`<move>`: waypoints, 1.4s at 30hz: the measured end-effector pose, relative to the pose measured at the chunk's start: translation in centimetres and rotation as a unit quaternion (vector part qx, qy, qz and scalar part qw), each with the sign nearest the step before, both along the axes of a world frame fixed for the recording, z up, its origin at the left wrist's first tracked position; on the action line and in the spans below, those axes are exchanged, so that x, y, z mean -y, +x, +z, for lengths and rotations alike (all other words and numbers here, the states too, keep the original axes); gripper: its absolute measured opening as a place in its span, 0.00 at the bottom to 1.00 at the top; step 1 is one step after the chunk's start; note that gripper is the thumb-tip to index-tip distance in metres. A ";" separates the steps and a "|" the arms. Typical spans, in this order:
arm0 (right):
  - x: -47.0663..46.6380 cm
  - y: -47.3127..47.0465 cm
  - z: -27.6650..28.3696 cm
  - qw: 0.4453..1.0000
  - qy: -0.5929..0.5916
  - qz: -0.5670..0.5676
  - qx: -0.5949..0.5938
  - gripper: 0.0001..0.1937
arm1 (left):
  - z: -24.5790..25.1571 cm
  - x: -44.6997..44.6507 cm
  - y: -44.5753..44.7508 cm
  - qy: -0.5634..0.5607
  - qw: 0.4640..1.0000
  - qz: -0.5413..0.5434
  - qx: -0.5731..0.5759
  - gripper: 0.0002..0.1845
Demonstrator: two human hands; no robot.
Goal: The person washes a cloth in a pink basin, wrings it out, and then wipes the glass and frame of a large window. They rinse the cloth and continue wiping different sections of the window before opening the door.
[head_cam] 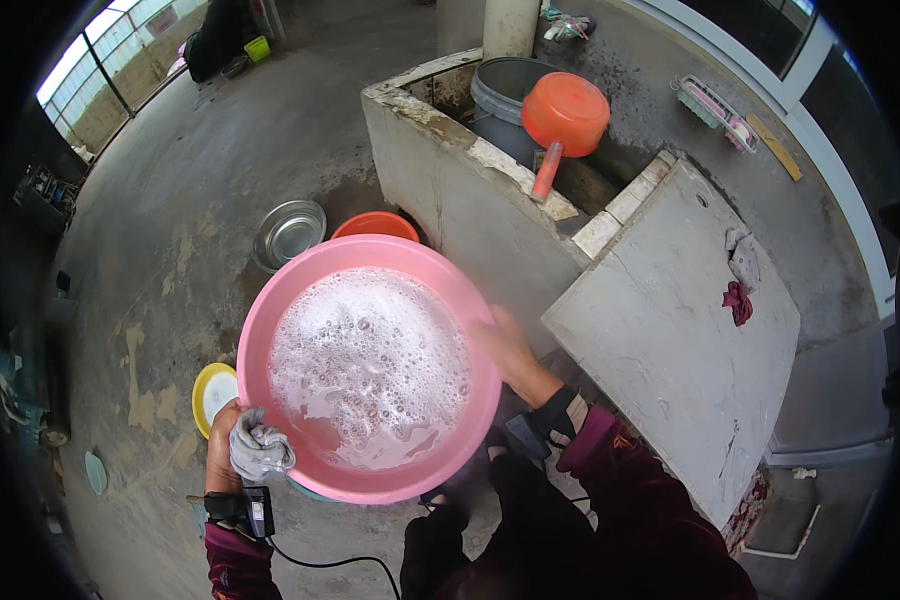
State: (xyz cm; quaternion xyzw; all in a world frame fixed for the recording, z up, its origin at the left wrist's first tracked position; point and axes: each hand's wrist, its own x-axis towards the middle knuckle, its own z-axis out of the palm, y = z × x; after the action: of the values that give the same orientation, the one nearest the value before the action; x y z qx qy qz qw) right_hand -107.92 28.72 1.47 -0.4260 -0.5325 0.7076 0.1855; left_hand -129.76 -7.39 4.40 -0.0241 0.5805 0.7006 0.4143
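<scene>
A large pink plastic basin (pixel 435 262) holds sudsy water (pixel 367 360) topped with white foam and bubbles. At its lower left rim is my left hand (pixel 225 427), which grips the basin together with a wrung grey cloth (pixel 261 448). My right hand (pixel 514 352), slightly blurred, is at the right rim, with its fingers over the edge. Both wrists wear strapped devices, and a black cable runs from the left one (pixel 258 511). Beneath the basin, whatever supports it is mostly hidden.
A concrete trough (pixel 465 187) contains a grey bucket (pixel 495 112) and an orange dipper (pixel 566 112). Right of it, a concrete slab (pixel 675 322) bears a dark red cloth (pixel 737 303). A steel basin (pixel 291 234), a red basin (pixel 375 223) and a yellow bowl (pixel 204 382) stand around the pink basin.
</scene>
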 end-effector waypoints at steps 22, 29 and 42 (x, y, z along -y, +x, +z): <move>-8.5 2.3 3.7 0.999 0.028 -0.020 0.015 0.10 | 0.4 -8.2 -0.3 0.008 0.997 -0.043 0.067 0.16; -12.6 -5.1 3.9 0.995 0.081 -0.024 -0.059 0.11 | 2.3 -10.9 -8.1 -0.044 0.999 -0.024 0.021 0.20; -11.9 -14.1 5.8 0.999 0.021 0.011 -0.030 0.11 | 6.1 -8.8 -15.0 -0.036 0.999 0.005 -0.037 0.17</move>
State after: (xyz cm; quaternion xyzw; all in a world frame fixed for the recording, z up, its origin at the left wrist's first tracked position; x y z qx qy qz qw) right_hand -122.06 40.61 7.32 -0.3945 -0.5461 0.7109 0.2020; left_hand -144.78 1.45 10.51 -0.0156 0.6203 0.6816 0.3879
